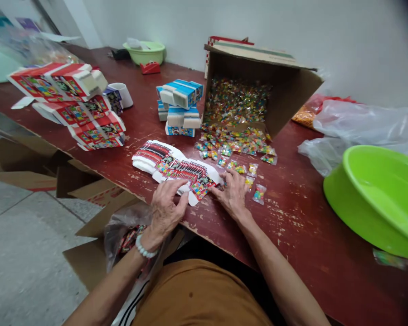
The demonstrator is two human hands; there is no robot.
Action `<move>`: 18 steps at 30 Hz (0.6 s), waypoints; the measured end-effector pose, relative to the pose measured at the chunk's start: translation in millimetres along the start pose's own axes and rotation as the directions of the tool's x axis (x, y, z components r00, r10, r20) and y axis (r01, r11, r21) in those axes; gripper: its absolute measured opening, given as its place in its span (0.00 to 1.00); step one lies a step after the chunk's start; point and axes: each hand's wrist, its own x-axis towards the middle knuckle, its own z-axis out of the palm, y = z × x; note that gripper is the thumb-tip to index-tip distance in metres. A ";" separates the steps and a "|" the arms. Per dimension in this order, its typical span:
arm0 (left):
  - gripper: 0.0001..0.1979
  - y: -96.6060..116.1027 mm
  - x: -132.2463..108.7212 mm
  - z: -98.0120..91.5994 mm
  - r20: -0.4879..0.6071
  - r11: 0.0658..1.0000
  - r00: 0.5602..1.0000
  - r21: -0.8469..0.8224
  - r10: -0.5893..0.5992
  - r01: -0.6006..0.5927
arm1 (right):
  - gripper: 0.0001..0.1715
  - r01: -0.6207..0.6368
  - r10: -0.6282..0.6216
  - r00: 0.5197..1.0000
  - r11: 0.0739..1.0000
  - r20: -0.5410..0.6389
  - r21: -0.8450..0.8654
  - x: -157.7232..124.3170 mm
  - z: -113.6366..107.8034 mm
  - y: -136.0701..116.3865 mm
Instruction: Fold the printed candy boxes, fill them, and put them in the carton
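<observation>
My left hand (166,210), with a beaded bracelet at the wrist, grips the near edge of a pile of flat printed card blanks (177,165) on the worn red table. My right hand (231,194) rests its fingertips at the blanks' right end, close to several small clear candy packets (240,147). One loose packet (259,194) lies just right of these fingers. Behind them, a tipped cardboard carton (285,86) spills more packets. Stacks of folded blue-and-white boxes (178,106) stand beyond the blanks, and red printed boxes (70,106) are piled at the left.
A large lime-green basin (377,199) sits at the right, with a clear plastic bag (357,129) behind it. A green bowl (144,52) and red tape dispenser (149,68) stand at the back. Flattened cardboard (98,253) lies on the floor below the table edge.
</observation>
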 end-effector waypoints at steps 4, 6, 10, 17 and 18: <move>0.17 6.2 6.6 -2.2 -0.021 0.998 1.000 -0.060 0.011 -0.012 | 0.12 -0.072 0.045 0.996 0.929 0.082 0.363 1.1 -18.3 4.9; 0.19 10.3 8.6 -11.6 0.017 0.988 0.998 -0.144 -0.055 0.057 | 0.13 -0.125 -0.009 0.973 0.819 0.231 0.560 0.8 -33.4 4.4; 0.24 23.9 9.6 -29.9 0.562 0.671 0.804 -0.522 -0.194 0.526 | 0.12 -0.196 -0.164 0.909 0.644 0.383 0.739 -3.8 -61.3 -10.4; 0.27 49.7 -13.0 -27.1 0.914 0.027 0.342 -0.356 0.219 0.934 | 0.11 -0.305 -0.284 0.832 0.483 0.477 0.820 -18.7 -77.4 -42.0; 0.26 51.2 -16.3 -25.7 0.911 0.001 0.358 -0.366 0.206 0.931 | 0.11 -0.309 -0.276 0.837 0.476 0.473 0.824 -20.1 -77.6 -43.3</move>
